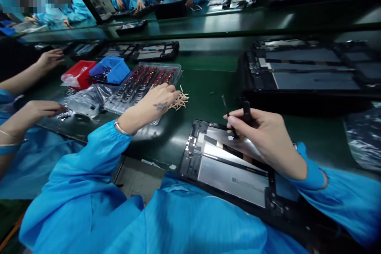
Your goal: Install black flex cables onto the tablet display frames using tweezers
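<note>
"Hands of a co-worker [41, 109] at the far left?"

"Yes. One is raised over the green bench [205, 75]; the other reaches to small shiny pieces [64, 115]."

"And beside them?"

"A red bin [85, 80] with clear plastic hanging from it, then a blue bin [120, 72] holding dark pieces. A crumpled clear bag [93, 101] lies in front. Behind the bins runs a row of dark panels [155, 51]."

"What follows?"

"A clear tray [114, 104] with rows of black and red parts. The wearer's left hand [160, 97] comes over its near right part, back upward, fingers bent at a loose heap of thin beige strips [182, 101]. The fingertips are hidden, so whether they pinch a strip cannot be told."

"And in front of the wearer?"

"An open device [233, 178], lying at the bench's near edge with its insides up, silvery plates within a black frame."

"The right hand [262, 131]?"

"Above that device, thumb and finger pinching a slim dark tool [225, 104] with a pale end pointing up and away. A thicker black piece [247, 113] rises beside the fingers; whether it joins the tool is unclear."

"Farther right?"

"Similar panels [312, 75] on a thick black base, and crinkled clear plastic [364, 137] nearer the edge."
</note>
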